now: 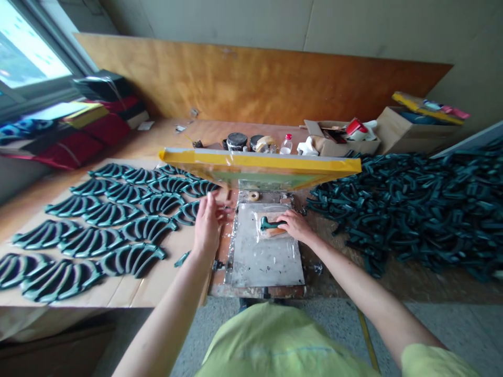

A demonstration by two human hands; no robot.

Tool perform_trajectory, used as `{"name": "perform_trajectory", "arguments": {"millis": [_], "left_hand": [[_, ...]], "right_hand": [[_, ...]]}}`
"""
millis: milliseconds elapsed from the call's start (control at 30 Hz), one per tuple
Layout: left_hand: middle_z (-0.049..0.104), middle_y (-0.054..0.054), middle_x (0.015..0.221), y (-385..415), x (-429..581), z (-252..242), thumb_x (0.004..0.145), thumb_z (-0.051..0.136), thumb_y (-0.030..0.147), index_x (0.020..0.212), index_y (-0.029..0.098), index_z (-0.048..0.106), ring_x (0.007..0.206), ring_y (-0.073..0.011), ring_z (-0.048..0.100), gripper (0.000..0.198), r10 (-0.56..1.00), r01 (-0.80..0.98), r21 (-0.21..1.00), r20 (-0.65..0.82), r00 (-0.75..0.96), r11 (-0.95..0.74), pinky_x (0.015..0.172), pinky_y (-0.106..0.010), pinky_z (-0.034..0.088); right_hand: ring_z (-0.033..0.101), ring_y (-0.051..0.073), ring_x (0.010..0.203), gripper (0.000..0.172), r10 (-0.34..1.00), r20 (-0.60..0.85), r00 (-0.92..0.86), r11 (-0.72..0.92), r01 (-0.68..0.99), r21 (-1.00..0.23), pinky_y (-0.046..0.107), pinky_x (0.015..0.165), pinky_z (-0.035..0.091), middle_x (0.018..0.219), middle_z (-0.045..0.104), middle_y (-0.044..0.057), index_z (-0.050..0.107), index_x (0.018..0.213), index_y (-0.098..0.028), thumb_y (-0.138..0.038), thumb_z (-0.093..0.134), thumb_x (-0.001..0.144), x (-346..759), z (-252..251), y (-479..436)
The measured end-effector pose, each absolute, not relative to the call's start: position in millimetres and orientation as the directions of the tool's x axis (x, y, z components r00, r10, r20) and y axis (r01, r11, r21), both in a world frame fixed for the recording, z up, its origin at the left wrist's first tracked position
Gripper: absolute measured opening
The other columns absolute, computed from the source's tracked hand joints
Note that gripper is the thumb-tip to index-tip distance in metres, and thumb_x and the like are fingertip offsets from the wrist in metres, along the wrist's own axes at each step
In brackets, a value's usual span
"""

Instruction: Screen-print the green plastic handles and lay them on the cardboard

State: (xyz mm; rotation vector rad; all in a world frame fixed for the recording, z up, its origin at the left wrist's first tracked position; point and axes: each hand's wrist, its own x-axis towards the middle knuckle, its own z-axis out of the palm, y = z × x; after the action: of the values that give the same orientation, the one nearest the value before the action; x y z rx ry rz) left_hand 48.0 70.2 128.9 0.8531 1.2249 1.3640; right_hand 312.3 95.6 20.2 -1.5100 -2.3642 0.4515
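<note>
Pinching a dark green plastic piece point(271, 224) with the right hand point(296, 226) on a stained plate point(267, 262).
Likely stiff, light, best held by its curved arm; left hand point(208, 225) open, empty, at nine o'clock; yellow-taped screen frame point(259, 163) raised at twelve.

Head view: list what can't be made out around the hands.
All in the head view:
Green piece: one end hidden by the right hand.
Yellow-taped frame: far face hidden, seen nearly edge-on.
Black-lidded jars: any labels too small.
Green heap: cut off by the right edge.
</note>
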Motion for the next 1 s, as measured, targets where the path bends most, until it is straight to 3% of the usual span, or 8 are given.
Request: {"name": "perform_trajectory", "arguments": {"millis": [100,267,333,467,667,833,933,1000], "left_hand": [[0.073,-0.016,0.101,25,73,78,0.079,0.056,0.068,0.116,0.014,0.059,0.076,-0.0235,0.072,0.066,0.834,-0.165,0.818,-0.538,0.122,0.551,0.051,-0.027,0.051],[0.075,-0.011,0.087,-24,58,15,0.078,0.060,0.059,0.092,0.018,0.063,0.081,-0.0238,0.073,0.044,0.751,-0.261,0.720,-0.659,0.030,0.642,0.054,-0.026,0.051],[0.073,-0.009,0.074,-30,18,-1,0.079,0.055,0.058,0.081,0.017,0.063,0.072,-0.0230,0.072,0.042,0.734,-0.202,0.750,-0.660,-0.157,0.630,0.051,-0.025,0.050],[0.067,-0.007,0.055,-44,-76,-32,0.079,0.044,0.046,0.064,0.020,0.056,0.057,-0.0242,0.067,0.033,0.573,-0.075,0.699,-0.638,-0.514,0.711,0.048,-0.031,0.051],[0.057,-0.011,0.041,-55,-128,-56,0.082,0.040,0.052,0.044,0.024,0.048,0.043,-0.0259,0.056,0.048,0.577,0.285,0.508,-0.639,-0.509,0.813,0.046,-0.036,0.047],[0.051,-0.008,0.035,-23,-121,-18,0.073,0.057,0.056,0.044,0.023,0.049,0.034,-0.0261,0.050,0.044,0.672,0.547,0.410,-0.581,-0.459,0.730,0.039,-0.033,0.036],[0.052,-0.003,0.040,16,-91,27,0.075,0.055,0.061,0.063,0.020,0.060,0.037,-0.0223,0.052,0.043,0.822,0.544,0.617,-0.402,-0.403,0.569,0.041,-0.030,0.037],[0.059,0.001,0.053,47,-57,62,0.080,0.044,0.068,0.089,0.021,0.064,0.045,-0.0159,0.055,0.052,0.899,0.474,0.779,-0.258,-0.354,0.410,0.049,-0.026,0.043]], "right_hand": [[0.054,0.020,0.094,0.014,0.883,0.208,-0.420,0.468,0.777,-0.420,0.033,0.087,0.043,0.092,0.062,0.005,0.071,0.098,-0.021,-0.027,0.066,0.086,284,33,67],[0.055,0.018,0.093,0.024,0.640,0.236,-0.732,0.757,0.545,-0.361,0.030,0.085,0.043,0.097,0.066,0.004,0.069,0.109,-0.027,-0.019,0.055,0.092,280,17,35],[0.056,0.018,0.096,0.031,0.764,0.125,-0.633,0.635,0.702,-0.324,0.030,0.084,0.044,0.100,0.067,0.005,0.069,0.109,-0.025,-0.010,0.049,0.091,322,5,44],[0.056,0.024,0.106,0.033,0.984,-0.162,-0.071,0.062,0.996,-0.061,0.037,0.088,0.044,0.112,0.066,0.014,0.072,0.097,-0.019,-0.004,0.044,0.086,435,-14,69],[0.054,0.029,0.114,0.032,0.984,-0.172,0.053,-0.054,0.999,-0.001,0.043,0.092,0.042,0.115,0.066,0.018,0.070,0.098,-0.020,-0.003,0.049,0.081,499,-23,68],[0.063,0.022,0.085,0.020,0.988,-0.055,0.146,-0.156,0.907,-0.391,0.034,0.078,0.048,0.092,0.070,0.007,0.067,0.096,-0.021,-0.022,0.067,0.076,466,-1,84],[0.064,0.019,0.086,0.030,0.996,0.057,-0.074,0.093,0.716,-0.692,0.032,0.081,0.048,0.094,0.070,0.001,0.067,0.105,-0.023,-0.022,0.069,0.075,413,10,94],[0.062,0.018,0.092,0.035,0.948,0.155,-0.278,0.300,0.619,-0.726,0.033,0.086,0.047,0.100,0.069,0.003,0.068,0.111,-0.024,-0.016,0.068,0.077,371,11,97]]}}
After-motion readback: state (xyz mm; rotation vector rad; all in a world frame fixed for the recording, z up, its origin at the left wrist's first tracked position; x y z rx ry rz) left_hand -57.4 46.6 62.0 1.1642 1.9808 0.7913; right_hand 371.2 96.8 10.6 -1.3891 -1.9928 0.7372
